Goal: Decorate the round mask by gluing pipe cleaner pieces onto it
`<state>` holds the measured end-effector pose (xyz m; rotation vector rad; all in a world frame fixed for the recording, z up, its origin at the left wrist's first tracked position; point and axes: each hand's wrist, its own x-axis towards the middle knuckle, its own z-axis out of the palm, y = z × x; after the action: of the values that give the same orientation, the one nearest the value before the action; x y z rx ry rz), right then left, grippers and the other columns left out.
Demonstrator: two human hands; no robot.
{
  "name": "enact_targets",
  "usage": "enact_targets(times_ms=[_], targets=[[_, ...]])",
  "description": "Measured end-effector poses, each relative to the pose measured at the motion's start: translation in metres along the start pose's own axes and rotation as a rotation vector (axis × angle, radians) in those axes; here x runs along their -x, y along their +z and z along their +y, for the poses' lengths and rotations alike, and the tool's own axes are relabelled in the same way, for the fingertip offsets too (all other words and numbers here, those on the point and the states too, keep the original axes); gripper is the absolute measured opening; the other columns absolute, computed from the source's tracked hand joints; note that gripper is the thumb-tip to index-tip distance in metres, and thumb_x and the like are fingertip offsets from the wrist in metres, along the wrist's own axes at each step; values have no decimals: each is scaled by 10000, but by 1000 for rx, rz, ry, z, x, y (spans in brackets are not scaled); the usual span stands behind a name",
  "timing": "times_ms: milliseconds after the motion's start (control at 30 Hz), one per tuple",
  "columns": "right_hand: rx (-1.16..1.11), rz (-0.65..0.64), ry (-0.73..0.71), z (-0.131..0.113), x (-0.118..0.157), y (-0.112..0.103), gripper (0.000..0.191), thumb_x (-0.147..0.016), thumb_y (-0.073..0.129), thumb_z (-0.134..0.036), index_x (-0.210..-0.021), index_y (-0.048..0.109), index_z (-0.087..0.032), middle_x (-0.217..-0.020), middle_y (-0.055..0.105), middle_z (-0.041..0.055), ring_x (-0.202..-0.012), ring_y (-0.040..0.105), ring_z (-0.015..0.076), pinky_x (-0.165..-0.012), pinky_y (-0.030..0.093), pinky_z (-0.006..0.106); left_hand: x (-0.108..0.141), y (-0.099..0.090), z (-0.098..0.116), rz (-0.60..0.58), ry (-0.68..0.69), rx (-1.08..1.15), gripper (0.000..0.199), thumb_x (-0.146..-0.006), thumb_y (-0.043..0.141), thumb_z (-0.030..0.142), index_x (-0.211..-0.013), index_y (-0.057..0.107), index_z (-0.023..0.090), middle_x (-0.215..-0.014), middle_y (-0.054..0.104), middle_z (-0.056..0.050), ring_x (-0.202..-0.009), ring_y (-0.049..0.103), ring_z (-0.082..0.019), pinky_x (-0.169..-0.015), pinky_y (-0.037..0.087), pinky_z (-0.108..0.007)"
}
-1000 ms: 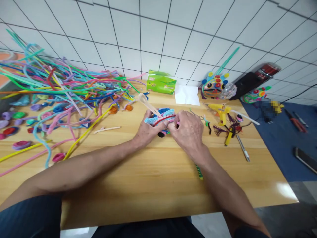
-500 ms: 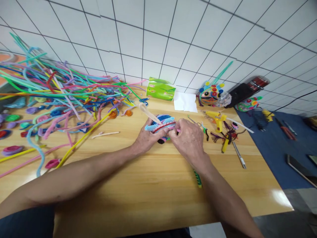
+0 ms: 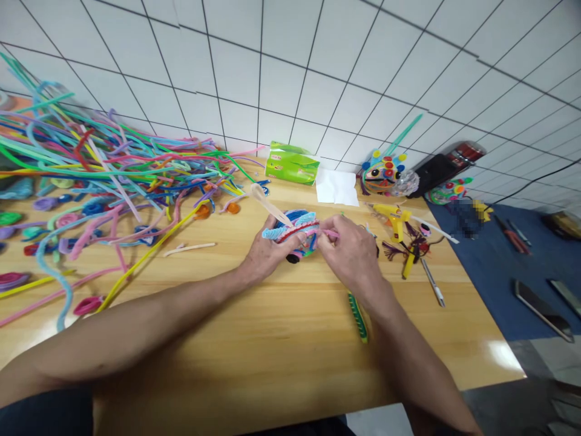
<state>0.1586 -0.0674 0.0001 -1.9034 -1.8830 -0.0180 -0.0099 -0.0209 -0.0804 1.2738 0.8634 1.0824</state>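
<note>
My left hand (image 3: 267, 251) is closed round a pipe-cleaner craft piece (image 3: 297, 227) in light blue, dark blue, red and pink. A pale flat stick (image 3: 267, 201) slants up and left out of it, and a black round part (image 3: 293, 258) shows at its underside. At the piece's right side, my right hand (image 3: 349, 248) pinches a pink pipe cleaner (image 3: 331, 233), whose end sticks out between the fingers. How that strand joins the piece is hidden by the fingertips. Below my right wrist a green and yellow utility knife (image 3: 357, 315) lies on the table.
Many loose pipe cleaners (image 3: 136, 163) heap up at the left. Along the tiled wall stand a green tissue pack (image 3: 293, 165), white paper (image 3: 336, 188) and a decorated mask-like craft (image 3: 384, 172). A yellow glue gun (image 3: 396, 223) and a pen (image 3: 433, 281) lie at the right.
My right hand has shifted slightly right, and more of the pink pipe cleaner shows between its fingers. The utility knife shows more fully. My left hand still holds the piece.
</note>
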Motion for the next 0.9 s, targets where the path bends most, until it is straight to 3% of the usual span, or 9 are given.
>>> enact_targets(times_ms=[133, 333, 600, 733, 900], targets=[[-192, -41, 57, 8, -8, -12, 126, -818, 627, -236, -928, 686, -226, -864, 784, 31, -780, 699, 209, -732, 488, 328, -3, -3, -1, 24, 13, -58, 655, -843, 828, 551, -1343, 582, 207, -1314, 742, -104, -1179, 733, -281, -983, 626, -415], [-308, 33, 88, 13, -11, -21, 138, -842, 661, -288, -959, 678, -217, -835, 736, 7, -770, 684, 185, -738, 521, 327, -5, -7, -2, 20, 35, -111, 555, -877, 801, 566, -1272, 635, 213, -1331, 731, -92, -1208, 712, -282, -1045, 588, -427], [-334, 244, 160, 36, -9, -53, 257, -915, 699, -420, -1045, 682, -199, -882, 723, 31, -787, 654, 180, -767, 541, 356, -11, -7, 6, -52, 36, -90, 590, -883, 794, 542, -1335, 624, 204, -1373, 722, -111, -1282, 682, -304, -1139, 542, -482], [-229, 189, 218, 70, 41, -49, 370, -929, 682, -484, -1136, 671, -178, -968, 754, 79, -870, 694, 227, -863, 573, 434, -10, -8, 7, -93, 49, -141, 653, -881, 797, 549, -1403, 577, 225, -1364, 726, -112, -1271, 695, -307, -1125, 557, -474], [97, 2, 227, 83, 139, -8, 673, -919, 678, -592, -1377, 602, -104, -1342, 696, 255, -1266, 644, 396, -1081, 508, 588, -7, -8, 3, -97, 42, -143, 705, -859, 823, 549, -1419, 544, 225, -1343, 728, -110, -1255, 699, -301, -1105, 568, -464]])
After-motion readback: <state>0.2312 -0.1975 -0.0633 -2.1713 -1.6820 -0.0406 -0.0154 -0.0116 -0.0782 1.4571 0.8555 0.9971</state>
